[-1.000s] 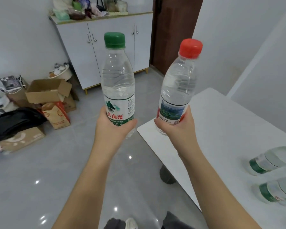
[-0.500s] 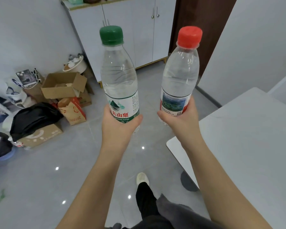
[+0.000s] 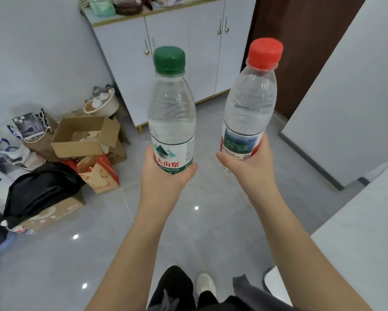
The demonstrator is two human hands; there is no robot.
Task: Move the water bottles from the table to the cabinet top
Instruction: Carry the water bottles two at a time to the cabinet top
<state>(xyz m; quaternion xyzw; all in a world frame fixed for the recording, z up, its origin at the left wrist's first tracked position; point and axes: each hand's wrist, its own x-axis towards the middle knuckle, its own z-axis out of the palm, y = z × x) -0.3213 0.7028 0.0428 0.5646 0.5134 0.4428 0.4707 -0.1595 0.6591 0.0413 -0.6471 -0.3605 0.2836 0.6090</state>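
Above the grey floor, two upright clear-water bottles: green-capped bottle, red-capped bottle.

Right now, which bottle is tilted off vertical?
The red-capped bottle in the right hand; it leans right. The green-capped bottle in the left hand stands upright.

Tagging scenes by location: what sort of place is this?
Likely a room in a home or small flat, mid-move or cluttered: white cabinet with household stuff on top, open cardboard boxes and bags on a tiled floor, brown door.
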